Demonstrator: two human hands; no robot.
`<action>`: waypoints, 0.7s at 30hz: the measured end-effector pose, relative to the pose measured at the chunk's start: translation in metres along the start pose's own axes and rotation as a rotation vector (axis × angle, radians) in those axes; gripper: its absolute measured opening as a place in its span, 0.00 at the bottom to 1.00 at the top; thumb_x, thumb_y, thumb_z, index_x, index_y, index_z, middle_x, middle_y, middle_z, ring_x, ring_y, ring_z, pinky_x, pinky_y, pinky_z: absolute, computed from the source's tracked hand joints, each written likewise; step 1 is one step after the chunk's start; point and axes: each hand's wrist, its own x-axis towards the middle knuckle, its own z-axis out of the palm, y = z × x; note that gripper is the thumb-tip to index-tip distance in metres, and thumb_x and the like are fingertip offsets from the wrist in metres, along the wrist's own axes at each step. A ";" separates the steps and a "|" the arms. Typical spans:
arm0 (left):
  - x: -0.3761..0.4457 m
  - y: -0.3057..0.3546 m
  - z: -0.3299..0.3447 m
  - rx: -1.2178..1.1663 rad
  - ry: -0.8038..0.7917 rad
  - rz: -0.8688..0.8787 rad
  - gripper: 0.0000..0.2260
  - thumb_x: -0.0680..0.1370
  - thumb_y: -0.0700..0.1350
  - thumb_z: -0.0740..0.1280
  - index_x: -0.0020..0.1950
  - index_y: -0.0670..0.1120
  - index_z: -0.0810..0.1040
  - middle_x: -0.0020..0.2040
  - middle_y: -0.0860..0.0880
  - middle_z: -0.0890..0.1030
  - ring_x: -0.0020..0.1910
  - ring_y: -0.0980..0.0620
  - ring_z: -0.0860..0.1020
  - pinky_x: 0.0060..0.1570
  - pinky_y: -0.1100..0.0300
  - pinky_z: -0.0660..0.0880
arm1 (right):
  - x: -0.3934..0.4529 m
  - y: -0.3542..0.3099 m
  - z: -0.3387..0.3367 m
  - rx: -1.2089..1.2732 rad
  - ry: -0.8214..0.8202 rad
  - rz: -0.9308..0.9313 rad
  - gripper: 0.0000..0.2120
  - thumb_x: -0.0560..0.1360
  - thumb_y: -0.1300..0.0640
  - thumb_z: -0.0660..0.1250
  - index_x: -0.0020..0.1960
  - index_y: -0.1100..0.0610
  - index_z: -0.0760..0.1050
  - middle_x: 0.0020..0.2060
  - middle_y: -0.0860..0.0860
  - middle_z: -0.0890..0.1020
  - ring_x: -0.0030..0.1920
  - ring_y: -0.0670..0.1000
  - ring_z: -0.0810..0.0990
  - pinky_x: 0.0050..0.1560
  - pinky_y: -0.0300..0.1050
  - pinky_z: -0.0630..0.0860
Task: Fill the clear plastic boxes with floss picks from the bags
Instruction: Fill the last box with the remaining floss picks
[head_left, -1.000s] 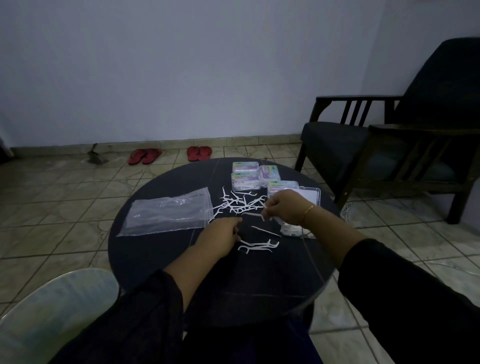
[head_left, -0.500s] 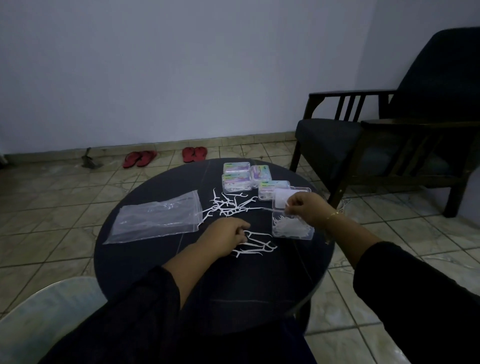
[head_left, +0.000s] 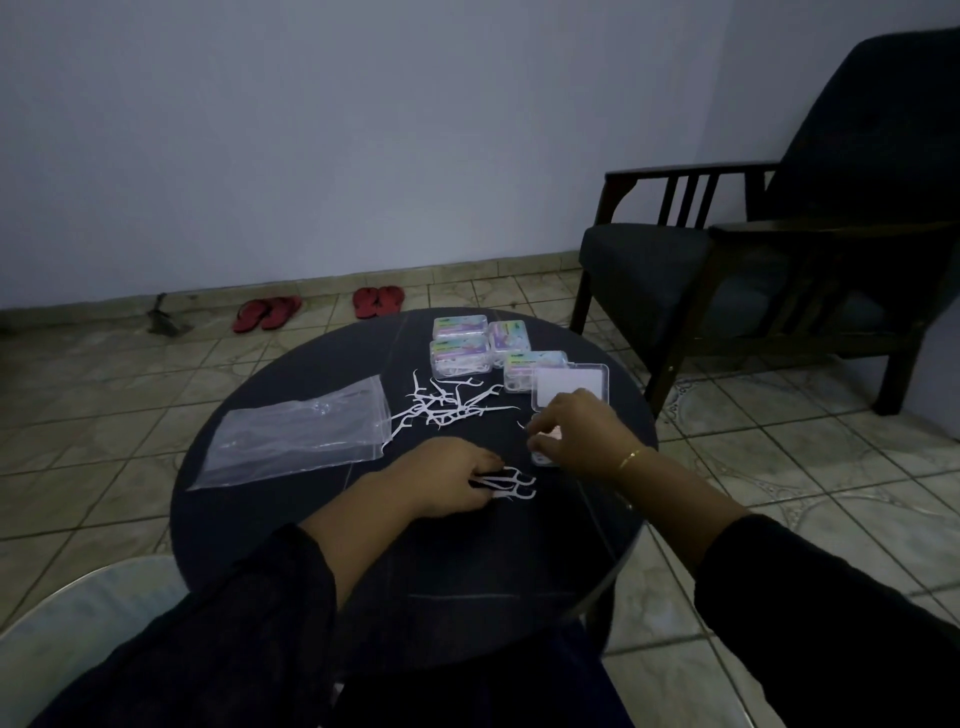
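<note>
On the round dark table lies a loose pile of white floss picks. An open clear plastic box stands at the right, its lid raised; my right hand hovers over its lower half and hides it. My left hand rests on the table with its fingertips on a small bunch of floss picks. Several filled, closed boxes sit at the far edge. A flat clear bag lies at the left.
A dark wooden armchair stands right of the table. Two pairs of red sandals lie on the tiled floor by the wall. The back of a pale chair shows at lower left.
My right hand has come down from the loose pile onto the open box, covering the picks inside. My left hand has slid a little onto the small bunch near me.
</note>
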 end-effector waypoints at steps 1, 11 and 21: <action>-0.001 -0.001 -0.001 0.008 0.013 -0.006 0.20 0.77 0.50 0.65 0.69 0.52 0.73 0.66 0.51 0.76 0.63 0.51 0.74 0.62 0.58 0.69 | -0.001 -0.005 0.002 -0.023 -0.008 -0.023 0.12 0.77 0.48 0.64 0.59 0.48 0.79 0.56 0.48 0.77 0.58 0.50 0.70 0.56 0.45 0.68; -0.003 0.002 0.000 0.046 0.099 -0.064 0.14 0.78 0.45 0.65 0.63 0.51 0.79 0.61 0.52 0.80 0.60 0.51 0.76 0.60 0.58 0.71 | -0.014 0.007 0.017 0.052 0.201 0.186 0.14 0.78 0.52 0.63 0.62 0.47 0.76 0.61 0.49 0.74 0.63 0.52 0.66 0.61 0.46 0.65; 0.007 0.005 -0.011 0.049 -0.022 -0.160 0.11 0.76 0.44 0.67 0.58 0.51 0.81 0.53 0.53 0.81 0.53 0.52 0.77 0.58 0.57 0.70 | -0.018 0.023 0.034 0.235 0.274 0.345 0.15 0.77 0.56 0.62 0.62 0.54 0.76 0.63 0.53 0.71 0.63 0.54 0.65 0.60 0.42 0.62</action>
